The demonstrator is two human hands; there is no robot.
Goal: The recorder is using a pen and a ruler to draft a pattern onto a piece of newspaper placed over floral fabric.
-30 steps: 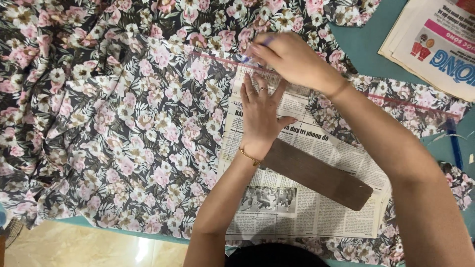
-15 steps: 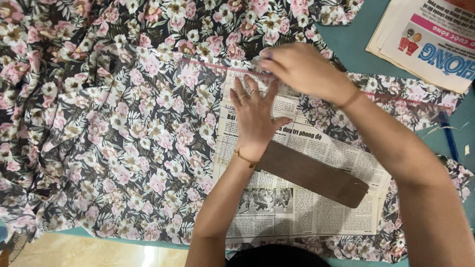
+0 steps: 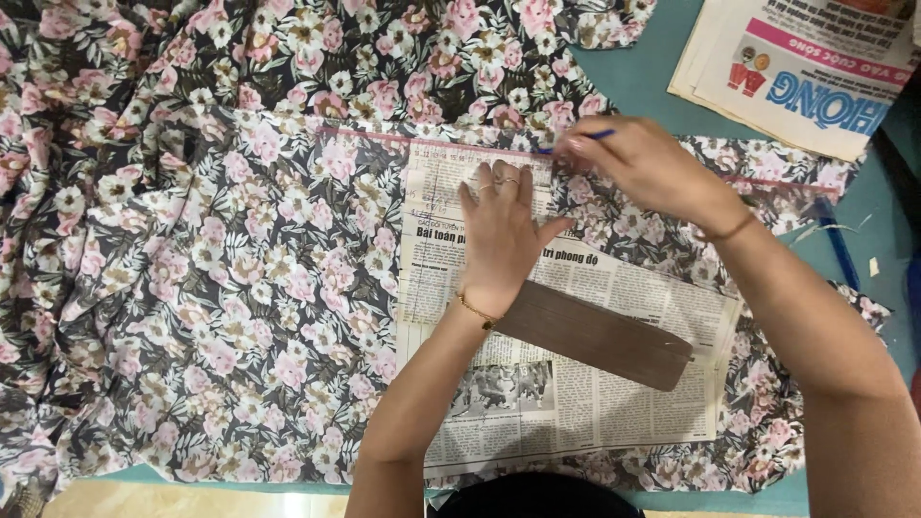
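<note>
— What's the biggest thing in front of you?

— A thin, dark floral fabric with pink and white blossoms (image 3: 211, 269), rumpled into soft folds over the left and far side of the flat teal table (image 3: 643, 82). On its right part lies a rectangular newsprint paper pattern (image 3: 576, 384), smooth and crisp against the cloth.

— And on the paper?

— A long, flat, brown wooden bar (image 3: 600, 336) rests slantwise across it, touching the heel of my left hand (image 3: 499, 240). Far right there's a stack of folded newspapers (image 3: 796, 67).

— Your hands?

— My left hand is spread flat, fingers together, pressing the pattern down near its far edge, a thin gold bracelet at the wrist. My right hand (image 3: 643, 173) pinches a slim blue pencil (image 3: 580, 140), its tip at the pattern's far edge, just beside my left fingertips. A blue pen (image 3: 838, 245) lies on the table to the right.
</note>
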